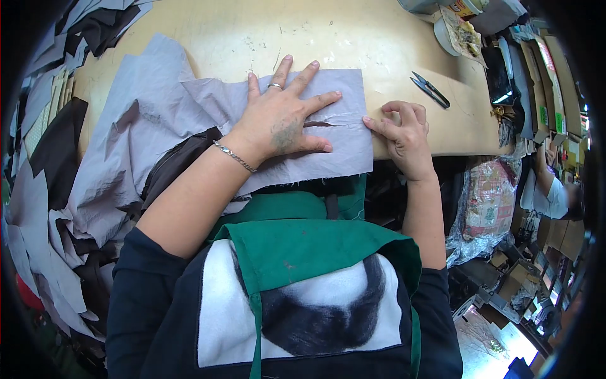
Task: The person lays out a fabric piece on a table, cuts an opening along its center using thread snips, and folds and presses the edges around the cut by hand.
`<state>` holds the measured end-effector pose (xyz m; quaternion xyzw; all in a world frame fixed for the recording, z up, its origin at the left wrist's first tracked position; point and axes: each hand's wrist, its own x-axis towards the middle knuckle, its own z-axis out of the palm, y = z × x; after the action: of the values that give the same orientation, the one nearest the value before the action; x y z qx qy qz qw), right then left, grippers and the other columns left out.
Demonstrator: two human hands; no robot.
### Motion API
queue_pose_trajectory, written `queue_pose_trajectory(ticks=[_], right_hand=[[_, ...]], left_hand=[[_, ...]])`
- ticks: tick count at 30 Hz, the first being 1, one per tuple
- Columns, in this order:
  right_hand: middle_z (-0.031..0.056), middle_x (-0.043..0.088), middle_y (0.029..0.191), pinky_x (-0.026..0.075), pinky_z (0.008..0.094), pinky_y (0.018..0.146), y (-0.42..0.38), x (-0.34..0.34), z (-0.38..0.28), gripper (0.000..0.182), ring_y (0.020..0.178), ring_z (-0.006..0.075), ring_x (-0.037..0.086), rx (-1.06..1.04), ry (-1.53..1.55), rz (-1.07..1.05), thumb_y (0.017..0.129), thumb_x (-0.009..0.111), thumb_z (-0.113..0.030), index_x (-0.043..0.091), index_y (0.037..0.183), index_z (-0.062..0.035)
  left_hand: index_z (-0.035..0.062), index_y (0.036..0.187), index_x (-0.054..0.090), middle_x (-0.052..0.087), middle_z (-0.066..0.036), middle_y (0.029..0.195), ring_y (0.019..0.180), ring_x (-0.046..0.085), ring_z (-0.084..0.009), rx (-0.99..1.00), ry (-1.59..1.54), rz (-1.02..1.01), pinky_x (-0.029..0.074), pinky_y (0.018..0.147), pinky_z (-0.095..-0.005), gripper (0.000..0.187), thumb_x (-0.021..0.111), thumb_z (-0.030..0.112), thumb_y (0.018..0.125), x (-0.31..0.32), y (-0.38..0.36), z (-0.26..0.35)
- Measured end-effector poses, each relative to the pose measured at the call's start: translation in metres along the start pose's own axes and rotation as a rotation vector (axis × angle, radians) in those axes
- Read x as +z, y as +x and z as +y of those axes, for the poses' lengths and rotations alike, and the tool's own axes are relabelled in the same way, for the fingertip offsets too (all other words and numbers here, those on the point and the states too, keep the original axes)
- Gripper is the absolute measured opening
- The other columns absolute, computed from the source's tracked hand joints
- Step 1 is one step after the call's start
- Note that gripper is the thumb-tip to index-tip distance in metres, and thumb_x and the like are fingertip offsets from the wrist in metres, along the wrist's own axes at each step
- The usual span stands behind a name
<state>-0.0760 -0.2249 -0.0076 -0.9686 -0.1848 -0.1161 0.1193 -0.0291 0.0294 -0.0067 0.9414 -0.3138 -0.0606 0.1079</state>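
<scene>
L hand (284,120) spread flat on wrinkly grey fabric (344,151) w/ narrow dark slit (322,124) — partly on smooth pale desk (214,25). R hand (406,132) half-curled, fingertip at fabric's straight edge — can't tell if pinching.

Even, fairly bright light falls on the table (379,38), palest toward its far side, while the space beneath its near edge sinks into deep shadow. Glints speckle the plastic-wrapped bundle (489,202), and a pale surface (470,331) at lower right glares nearly white. Wide-angle distortion bends the margins (the corners go black), and the far right looks soft; the cloth (341,155) stays reasonably sharp.
</scene>
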Motion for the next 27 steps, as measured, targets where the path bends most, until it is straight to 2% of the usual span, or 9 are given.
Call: queue_pose_trajectory(ticks=[2,5,7,9,13,16,27], right_hand=[[-0.0008,0.061,0.103,0.043,0.0384,0.080,-0.004,-0.001,0.003,0.030,0.101,0.0243,0.052,0.024,0.009,0.011,0.077,0.066,-0.010,0.077,0.094,-0.0315],[0.0006,0.061,0.100,0.043,0.0377,0.080,-0.005,-0.002,0.000,0.025,0.098,0.0254,0.052,0.053,0.080,0.086,0.075,0.068,-0.008,0.076,0.095,-0.0209],[0.0015,0.061,0.099,0.044,0.0369,0.079,0.002,-0.004,-0.015,0.022,0.096,0.0264,0.053,0.030,0.242,0.126,0.073,0.071,-0.007,0.073,0.094,-0.0141],[0.0024,0.061,0.095,0.044,0.0361,0.078,0.013,0.004,-0.036,0.021,0.092,0.0269,0.053,-0.025,0.390,0.145,0.069,0.076,-0.010,0.068,0.089,-0.0073],[0.0016,0.057,0.089,0.043,0.0370,0.075,0.025,0.022,-0.054,0.018,0.089,0.0247,0.052,0.029,0.416,0.022,0.070,0.078,-0.017,0.066,0.080,-0.0101],[0.0005,0.057,0.089,0.043,0.0368,0.076,0.023,0.027,-0.052,0.017,0.089,0.0235,0.052,0.036,0.411,0.023,0.070,0.078,-0.020,0.067,0.080,-0.0120],[-0.0005,0.055,0.094,0.042,0.0393,0.080,0.027,0.018,-0.058,0.017,0.094,0.0235,0.051,0.086,0.385,-0.072,0.073,0.077,-0.020,0.068,0.086,-0.0148]], left_hand=[[0.0435,0.140,0.043,0.023,-0.007,0.157,0.144,0.017,-0.0424,-0.004,-0.005,-0.007,0.023,0.098,-0.0783,0.085,0.066,0.073,0.064,-0.001,0.000,0.000],[0.0421,0.140,0.043,0.023,-0.008,0.157,0.144,0.017,-0.0421,-0.013,-0.015,-0.021,0.023,0.098,-0.0783,0.085,0.067,0.072,0.064,-0.004,0.000,0.002],[0.0391,0.141,0.043,0.024,-0.009,0.156,0.144,0.017,-0.0415,-0.028,-0.013,-0.041,0.023,0.099,-0.0779,0.086,0.068,0.071,0.065,-0.008,0.000,0.005],[0.0352,0.142,0.043,0.024,-0.008,0.156,0.144,0.018,-0.0400,-0.008,0.008,0.039,0.023,0.100,-0.0771,0.086,0.068,0.069,0.067,-0.005,-0.001,0.007],[0.0291,0.143,0.042,0.026,-0.007,0.155,0.144,0.020,-0.0368,0.027,-0.021,0.068,0.024,0.101,-0.0758,0.086,0.069,0.065,0.069,-0.011,-0.012,0.007],[0.0306,0.142,0.043,0.027,-0.005,0.155,0.144,0.020,-0.0355,-0.050,-0.022,-0.050,0.024,0.100,-0.0766,0.085,0.069,0.065,0.069,-0.010,-0.022,-0.002],[0.0341,0.140,0.046,0.027,-0.003,0.155,0.144,0.021,-0.0347,-0.040,-0.064,0.002,0.025,0.096,-0.0783,0.085,0.070,0.067,0.066,-0.007,-0.023,-0.009]])
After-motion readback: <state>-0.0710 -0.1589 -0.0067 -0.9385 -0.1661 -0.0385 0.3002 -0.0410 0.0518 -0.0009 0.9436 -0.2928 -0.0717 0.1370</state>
